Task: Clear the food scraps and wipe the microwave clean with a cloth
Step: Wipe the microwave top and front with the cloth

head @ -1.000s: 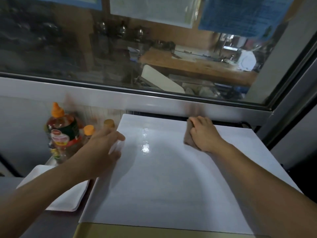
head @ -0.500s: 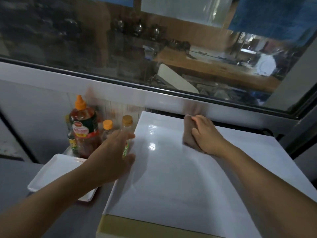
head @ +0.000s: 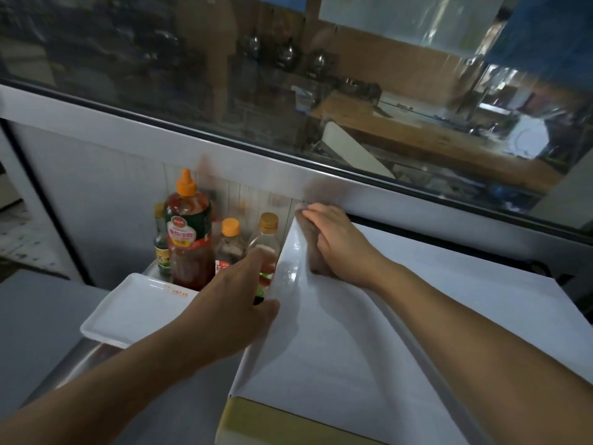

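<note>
The right hand (head: 337, 242) is laid flat, fingers straight and together, on a brownish cloth (head: 313, 248) that is pressed against the white top of the microwave (head: 369, 342) at its far left corner, close under the window ledge (head: 256, 168). The left hand (head: 237, 303) is held at the microwave's left edge, its fingers extended and relaxed and its thumb resting against that edge; nothing is gripped by it. Part of the cloth is hidden beneath the right palm. Just left of the microwave, a group of bottles is seen standing upright: a tall sauce bottle (head: 187, 232) with an orange nozzle cap, a small dark bottle (head: 160, 248) behind it, a bottle with an orange cap (head: 229, 245) and a clear bottle with a tan cap (head: 267, 242), partly covered by the left fingers. A white rectangular tray (head: 128, 309) is set in front of them on the grey counter (head: 38, 316).
</note>
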`<state>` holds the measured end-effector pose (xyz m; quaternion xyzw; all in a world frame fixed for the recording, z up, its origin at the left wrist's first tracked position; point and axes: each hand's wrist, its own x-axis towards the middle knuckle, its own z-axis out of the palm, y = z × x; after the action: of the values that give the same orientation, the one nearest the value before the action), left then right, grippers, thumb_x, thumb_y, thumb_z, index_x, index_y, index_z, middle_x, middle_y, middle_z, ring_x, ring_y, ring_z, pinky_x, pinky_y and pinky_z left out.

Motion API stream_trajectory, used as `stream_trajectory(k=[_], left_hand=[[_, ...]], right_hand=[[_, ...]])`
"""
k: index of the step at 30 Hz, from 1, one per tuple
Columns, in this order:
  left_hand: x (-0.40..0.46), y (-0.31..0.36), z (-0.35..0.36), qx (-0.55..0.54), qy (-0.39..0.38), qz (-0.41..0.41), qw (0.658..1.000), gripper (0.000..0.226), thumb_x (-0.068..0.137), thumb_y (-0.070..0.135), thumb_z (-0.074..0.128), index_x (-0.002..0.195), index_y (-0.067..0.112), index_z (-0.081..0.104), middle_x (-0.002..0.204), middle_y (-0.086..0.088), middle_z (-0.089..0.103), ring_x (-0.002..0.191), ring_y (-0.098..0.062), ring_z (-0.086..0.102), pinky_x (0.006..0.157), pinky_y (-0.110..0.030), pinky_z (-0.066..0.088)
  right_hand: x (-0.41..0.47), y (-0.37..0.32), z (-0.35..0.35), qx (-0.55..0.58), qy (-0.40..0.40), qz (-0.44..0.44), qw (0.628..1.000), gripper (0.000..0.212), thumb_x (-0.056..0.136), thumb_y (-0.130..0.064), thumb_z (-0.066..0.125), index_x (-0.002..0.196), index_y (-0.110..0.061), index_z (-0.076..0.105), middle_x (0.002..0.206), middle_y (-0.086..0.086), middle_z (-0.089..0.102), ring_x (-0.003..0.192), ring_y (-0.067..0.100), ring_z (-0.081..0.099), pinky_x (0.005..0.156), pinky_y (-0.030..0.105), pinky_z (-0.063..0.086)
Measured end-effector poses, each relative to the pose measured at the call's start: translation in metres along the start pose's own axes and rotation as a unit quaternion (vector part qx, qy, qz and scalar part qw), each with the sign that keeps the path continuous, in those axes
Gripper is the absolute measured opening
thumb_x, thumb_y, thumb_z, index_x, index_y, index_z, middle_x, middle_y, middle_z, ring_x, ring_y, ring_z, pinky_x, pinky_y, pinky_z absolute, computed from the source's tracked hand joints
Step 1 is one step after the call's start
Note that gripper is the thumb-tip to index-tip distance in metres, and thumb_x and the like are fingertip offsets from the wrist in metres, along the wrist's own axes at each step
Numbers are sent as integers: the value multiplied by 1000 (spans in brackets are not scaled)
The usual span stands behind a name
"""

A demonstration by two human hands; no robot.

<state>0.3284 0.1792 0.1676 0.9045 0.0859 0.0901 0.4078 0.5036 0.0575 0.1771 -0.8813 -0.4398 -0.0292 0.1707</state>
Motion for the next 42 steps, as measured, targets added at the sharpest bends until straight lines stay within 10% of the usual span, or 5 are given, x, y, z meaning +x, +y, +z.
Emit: stream_trajectory(k=[16, 22, 30, 34, 42], left_hand=[[-35, 2, -16, 79, 45, 7, 996, 33, 86, 21, 58, 114, 25, 43, 116, 5, 50, 101, -12, 50, 83, -27, 44], [-38, -7, -24, 84, 47, 25, 995, 33, 87, 20, 60, 112, 30, 40, 116, 7, 50, 98, -7, 48, 74, -17, 35], [-34, 6, -6, 69, 36, 15, 997, 32, 89, 18, 55, 114, 30, 38, 115, 15, 42, 100, -7, 43, 78, -20, 36], [-35, 14, 0, 89, 4, 20, 996, 43, 89, 18, 56, 127, 27, 38, 129, 7, 44, 111, -11, 45, 90, -23, 39], [-31, 24, 9, 144, 2, -15, 989, 50, 89, 11, 55, 133, 26, 38, 136, 3, 40, 116, -17, 48, 90, -23, 40]], right_hand=[[-14, -48, 0, 27, -74, -125, 989, 32, 82, 6, 43, 96, -8, 68, 105, 5, 62, 104, 20, 48, 95, 35, 38], [-69, -56, -3, 48, -105, -228, 967, 45, 88, 11, 43, 125, -7, 59, 134, 8, 51, 128, 20, 43, 114, 31, 27], [-15, -6, -15, -5, -32, -23, 999, 44, 100, -7, 32, 143, -15, 39, 153, 2, 30, 140, 18, 23, 113, 17, 10], [-88, -33, -13, -10, -31, -146, 989, 45, 97, -28, 40, 140, -14, 40, 148, 0, 33, 137, 15, 21, 108, 6, -1], [-112, 14, -40, -15, -64, -132, 989, 46, 100, -27, 34, 140, -4, 40, 150, 9, 34, 140, 20, 24, 117, 23, 8]])
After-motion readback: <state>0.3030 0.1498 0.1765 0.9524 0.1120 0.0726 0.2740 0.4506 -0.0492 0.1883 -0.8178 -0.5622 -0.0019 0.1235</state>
